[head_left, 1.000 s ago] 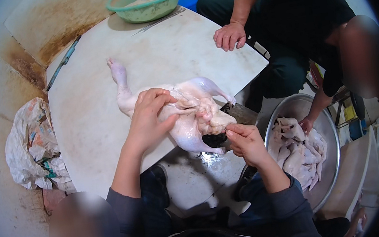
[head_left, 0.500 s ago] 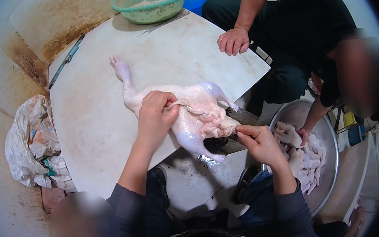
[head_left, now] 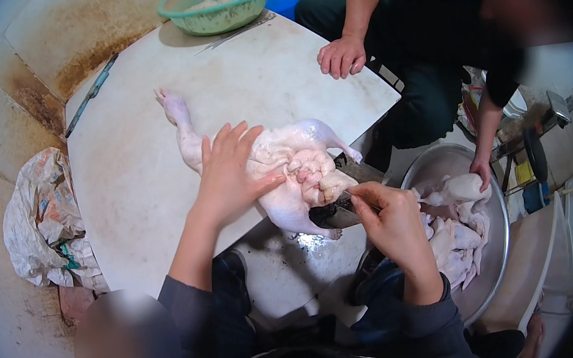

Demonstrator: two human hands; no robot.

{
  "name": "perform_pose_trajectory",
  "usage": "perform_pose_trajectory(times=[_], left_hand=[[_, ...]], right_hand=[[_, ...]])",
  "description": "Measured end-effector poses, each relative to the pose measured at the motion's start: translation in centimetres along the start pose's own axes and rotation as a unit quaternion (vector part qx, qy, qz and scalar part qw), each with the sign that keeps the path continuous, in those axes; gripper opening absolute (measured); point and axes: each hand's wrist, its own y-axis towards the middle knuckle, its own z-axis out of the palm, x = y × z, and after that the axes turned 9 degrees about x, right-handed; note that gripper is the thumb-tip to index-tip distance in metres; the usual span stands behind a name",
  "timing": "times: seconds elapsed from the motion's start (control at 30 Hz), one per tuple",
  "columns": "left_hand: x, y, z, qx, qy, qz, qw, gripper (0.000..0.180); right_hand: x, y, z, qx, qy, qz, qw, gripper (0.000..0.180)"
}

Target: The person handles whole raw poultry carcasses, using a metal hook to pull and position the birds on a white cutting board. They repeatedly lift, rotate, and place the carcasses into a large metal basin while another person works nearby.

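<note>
A plucked poultry carcass (head_left: 272,148) lies on the white tabletop (head_left: 132,176), its pale, wrinkled skin wet and its limb ends shiny and purplish. One limb stretches to the far left; the end nearest me overhangs the table's edge. My left hand (head_left: 225,172) rests on the carcass with fingers spread, thumb pressed by the loose skin folds. At the tail-like end, my right hand (head_left: 392,220) has thumb and forefinger pinched together against the skin. Whatever is between those fingertips is too small to make out.
At the right, another person's hand (head_left: 480,173) holds a carcass in a metal basin (head_left: 504,234) with several more; that person's other hand (head_left: 343,56) rests on the table corner. A green basin (head_left: 220,19) stands at the back. A crumpled white sack (head_left: 41,216) lies left.
My left hand has let go of the pinched skin and spread flat on the carcass. My right hand stays pinched at the end. The other person has lifted a carcass in the metal basin.
</note>
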Motion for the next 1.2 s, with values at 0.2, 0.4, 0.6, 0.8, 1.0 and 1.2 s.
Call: perform_pose_trajectory(times=[0.2, 0.4, 0.6, 0.8, 1.0, 1.2], left_hand=[[-2.7, 0.1, 1.2, 0.053, -0.068, 0.049, 0.995, 0.078], [-1.9, 0.3, 1.2, 0.068, -0.077, 0.049, 0.994, 0.076], [-5.7, 0.0, 2.2, 0.015, -0.018, 0.125, 0.992, 0.067], [1.7, 1.7, 0.3, 0.091, -0.117, 0.072, 0.986, 0.034], [1.4, 0.3, -5.7, 0.162, -0.209, -0.236, 0.935, 0.036], [4.4, -0.8, -1.4, -0.011, 0.08, -0.195, 0.978, 0.069]], right_hand=[[2.1, 0.5, -2.5, 0.038, -0.095, 0.024, 0.994, 0.012], [2.1, 4.4, 1.8, -0.124, -0.044, -0.041, 0.99, 0.016], [-3.6, 6.4, 7.6, -0.105, 0.28, -0.017, 0.954, 0.04], [-3.6, 1.6, 15.0, 0.124, 0.429, -0.133, 0.885, 0.07], [-13.2, -4.5, 21.8, 0.172, 0.36, 0.271, 0.876, 0.04], [-27.6, -2.7, 25.8, -0.031, 0.235, 0.271, 0.933, 0.045]])
